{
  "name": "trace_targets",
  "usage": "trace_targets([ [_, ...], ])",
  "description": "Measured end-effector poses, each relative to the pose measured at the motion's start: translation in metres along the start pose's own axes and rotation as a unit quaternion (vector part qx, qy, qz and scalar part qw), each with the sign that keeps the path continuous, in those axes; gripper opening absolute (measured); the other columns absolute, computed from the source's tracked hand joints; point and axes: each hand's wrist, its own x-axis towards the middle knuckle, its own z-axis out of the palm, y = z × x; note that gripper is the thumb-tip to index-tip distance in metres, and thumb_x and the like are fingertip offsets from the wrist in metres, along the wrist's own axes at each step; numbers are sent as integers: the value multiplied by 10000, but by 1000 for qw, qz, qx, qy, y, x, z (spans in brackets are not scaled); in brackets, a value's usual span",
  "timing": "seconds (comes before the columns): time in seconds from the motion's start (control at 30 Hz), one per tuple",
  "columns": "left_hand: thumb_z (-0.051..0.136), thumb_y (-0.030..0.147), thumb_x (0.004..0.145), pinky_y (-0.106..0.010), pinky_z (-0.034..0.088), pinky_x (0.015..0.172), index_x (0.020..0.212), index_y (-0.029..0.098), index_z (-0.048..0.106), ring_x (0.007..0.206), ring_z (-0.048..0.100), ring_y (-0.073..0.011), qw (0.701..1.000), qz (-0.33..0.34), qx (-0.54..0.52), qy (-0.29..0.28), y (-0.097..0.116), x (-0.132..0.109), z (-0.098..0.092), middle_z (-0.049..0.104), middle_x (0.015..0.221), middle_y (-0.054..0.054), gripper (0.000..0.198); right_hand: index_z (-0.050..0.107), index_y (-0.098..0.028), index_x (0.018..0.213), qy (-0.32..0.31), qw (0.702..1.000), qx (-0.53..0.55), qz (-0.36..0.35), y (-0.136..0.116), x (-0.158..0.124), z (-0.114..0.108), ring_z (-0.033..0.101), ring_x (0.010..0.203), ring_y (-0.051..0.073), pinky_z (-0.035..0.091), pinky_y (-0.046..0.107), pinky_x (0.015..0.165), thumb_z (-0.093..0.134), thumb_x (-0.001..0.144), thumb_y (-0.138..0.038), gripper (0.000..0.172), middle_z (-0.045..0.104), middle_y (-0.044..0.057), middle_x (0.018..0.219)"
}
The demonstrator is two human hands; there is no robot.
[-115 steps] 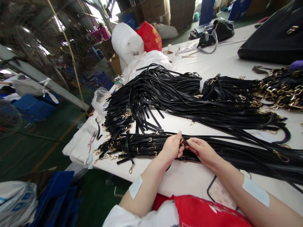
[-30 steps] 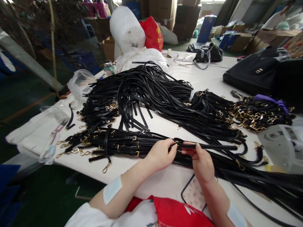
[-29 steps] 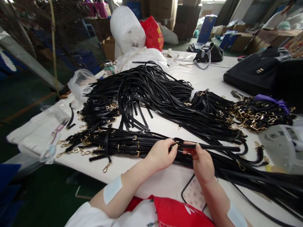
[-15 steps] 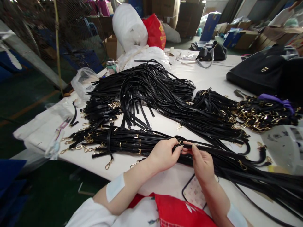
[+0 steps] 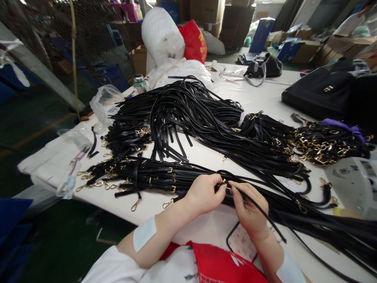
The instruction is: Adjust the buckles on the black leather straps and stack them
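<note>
My left hand (image 5: 206,192) is closed around a black strap near its gold buckle (image 5: 224,181). Close beside it, my right hand (image 5: 250,204) pinches the same black strap (image 5: 266,216), whose loose end runs down past the wrist. Under both hands lies a row of black straps (image 5: 156,176) with gold buckles and snap hooks, tied at the left by a looped strap (image 5: 136,173). Beyond it a large heap of black straps (image 5: 200,106) spreads over the table. The fingers partly hide the buckle.
A phone-like flat item (image 5: 241,239) lies below my right hand. A bundle of gold-hooked straps (image 5: 330,141) with a purple tie sits at the right, before a black bag (image 5: 321,90). The white table (image 5: 118,204) has its edge at the front left.
My right hand has turned and shifted slightly down. A strap end now hangs out past it to the lower right. My left hand stays almost in place.
</note>
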Motion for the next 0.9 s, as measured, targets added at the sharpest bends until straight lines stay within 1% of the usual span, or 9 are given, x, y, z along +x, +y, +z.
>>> trace_targets([
  [0.2, 534, 242, 845, -234, 349, 555, 747, 177, 600, 589, 521, -120, 999, 23, -25, -24, -1, -1, -4, 618, 660, 9, 135, 671, -218, 1068, -6, 999, 12, -30, -7, 4, -2, 668, 820, 194, 558, 340, 736, 542, 897, -109, 241, 696, 69, 924],
  [0.3, 659, 284, 785, -239, 415, 617, 905, 180, 607, 712, 585, -152, 998, 32, -42, -17, -3, -3, -10, 673, 824, -20, 167, 664, -228, 1099, 36, 999, 17, -20, -13, 12, -11, 624, 989, 236, 518, 414, 874, 520, 915, -150, 245, 638, 100, 1074],
  [0.37, 691, 254, 763, -239, 438, 639, 936, 178, 608, 745, 600, -157, 998, 39, -54, -11, -5, -4, -12, 684, 873, -28, 207, 607, -249, 1209, 43, 996, 75, 13, -18, 18, -17, 614, 986, 230, 487, 446, 927, 462, 955, -192, 297, 601, 105, 1175],
  [0.47, 688, 250, 786, -232, 440, 616, 886, 172, 640, 698, 596, -142, 996, 35, -79, -5, -7, -5, -10, 693, 834, -22, 135, 461, -283, 1380, -5, 981, 177, 75, -22, 25, -22, 592, 791, 172, 514, 390, 819, 422, 992, -336, 394, 570, 97, 1210],
  [0.53, 719, 269, 773, -227, 446, 614, 865, 167, 665, 685, 599, -137, 994, 26, -108, 2, -7, -6, -7, 700, 808, -16, 148, 426, -272, 1411, -48, 974, 202, 90, -23, 30, -24, 564, 775, 174, 513, 367, 752, 375, 991, -476, 470, 540, 109, 1228],
  [0.6, 741, 263, 758, -225, 461, 638, 851, 162, 687, 697, 612, -136, 990, 19, -143, 8, -8, -8, -5, 713, 803, -14, 147, 536, -246, 1282, -80, 974, 191, 88, -21, 35, -25, 561, 852, 202, 501, 364, 753, 317, 994, -523, 456, 543, 114, 1187],
  [0.67, 754, 240, 744, -227, 478, 684, 845, 158, 703, 728, 631, -140, 984, 18, -177, 13, -8, -9, -4, 728, 820, -18, 140, 626, -228, 988, -99, 981, 149, 81, -18, 39, -26, 553, 939, 222, 480, 355, 784, 359, 1000, -464, 356, 559, 100, 1093],
  [0.73, 764, 223, 731, -231, 486, 711, 834, 153, 711, 744, 639, -144, 979, 17, -200, 20, -9, -9, -5, 733, 822, -21, 135, 583, -212, 767, -120, 985, 99, 70, -12, 43, -27, 545, 1006, 229, 457, 346, 833, 453, 981, -381, 303, 567, 89, 1041],
  [0.9, 770, 254, 727, -233, 486, 681, 834, 136, 707, 699, 622, -135, 970, -9, -242, 32, -14, -10, -7, 721, 791, -22, 171, 533, -192, 650, -214, 971, 86, 66, 1, 45, -37, 564, 1062, 223, 448, 340, 905, 446, 978, -344, 372, 584, 89, 1169],
])
